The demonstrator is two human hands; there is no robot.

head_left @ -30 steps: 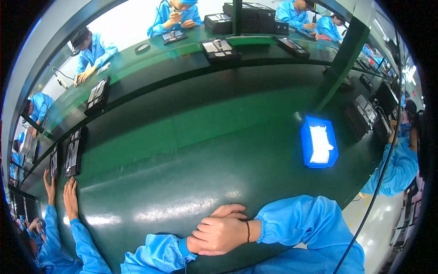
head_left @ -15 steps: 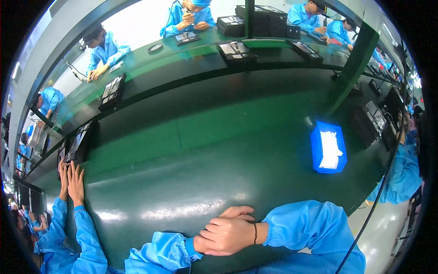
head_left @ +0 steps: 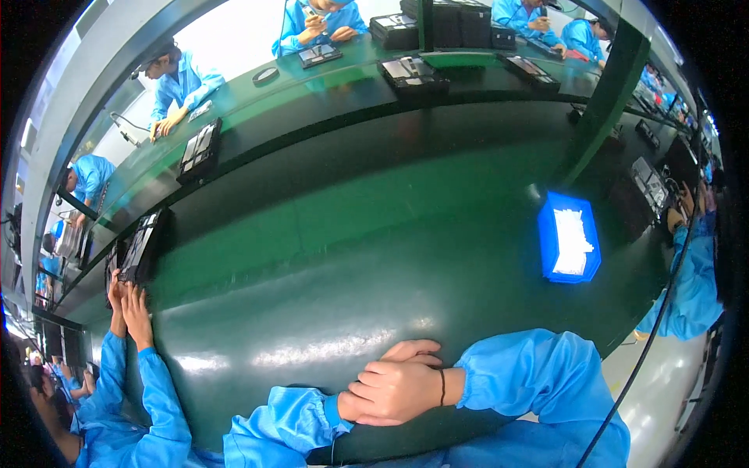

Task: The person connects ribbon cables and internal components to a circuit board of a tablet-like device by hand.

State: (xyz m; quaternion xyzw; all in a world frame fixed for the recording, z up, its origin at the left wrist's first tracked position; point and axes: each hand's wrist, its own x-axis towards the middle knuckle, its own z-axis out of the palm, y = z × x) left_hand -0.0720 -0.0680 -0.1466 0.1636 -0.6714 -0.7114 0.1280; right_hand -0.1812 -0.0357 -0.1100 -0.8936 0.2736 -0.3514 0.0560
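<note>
My right hand [head_left: 402, 394], a dark band at its wrist, lies over my left hand [head_left: 412, 350] on the green table [head_left: 335, 288], close to its near edge. The right fingers curl round the back of the left hand near its wrist. From beneath, the left fingers stick out toward the right, stretched and lying flat, partly covered. No object shows in either hand. Farther right stands a blue bin [head_left: 552, 248] holding small white pieces, apart from both hands.
At the left, a co-worker's hands [head_left: 134, 308] touch black trays [head_left: 142, 246] of flat parts. A raised far shelf carries more black trays [head_left: 413, 74], with several people behind it. A green post [head_left: 601, 117] rises behind the bin. A black cable [head_left: 651, 335] hangs at the right.
The view has shifted slightly, so the bin and trays appear a little displaced. My hands stay one over the other. At the left, the co-worker's fingers have shifted slightly at the trays.
</note>
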